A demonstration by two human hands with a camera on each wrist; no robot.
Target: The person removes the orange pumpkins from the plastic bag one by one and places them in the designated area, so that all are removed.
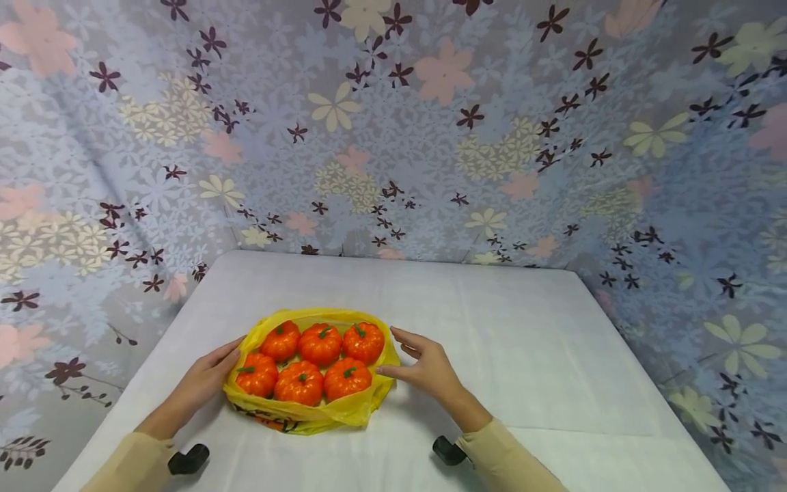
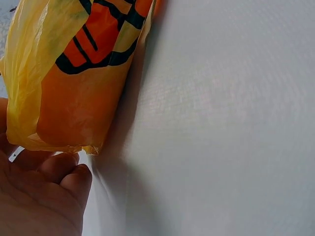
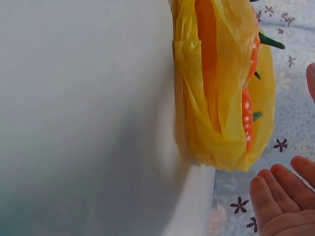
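A yellow plastic bag (image 1: pixel 335 414) lies on the table with its mouth rolled open. Several small orange pumpkins (image 1: pixel 298 383) with green stems sit inside it in two rows. My left hand (image 1: pixel 205 380) is at the bag's left side, fingertips against the plastic. In the left wrist view, the fingers of that left hand (image 2: pixel 44 182) bend loosely beside the bag's lower end, and a dark print shows on the plastic. My right hand (image 1: pixel 433 369) is spread at the bag's right side, thumb near the rim. The right wrist view shows its fingers (image 3: pixel 283 189) apart from the plastic.
A white cloth covers the table (image 1: pixel 522 355). Flower-patterned fabric (image 1: pixel 393 137) hangs behind and on both sides. Black wrist devices (image 1: pixel 188 459) sit by the beige sleeves (image 1: pixel 507 454).
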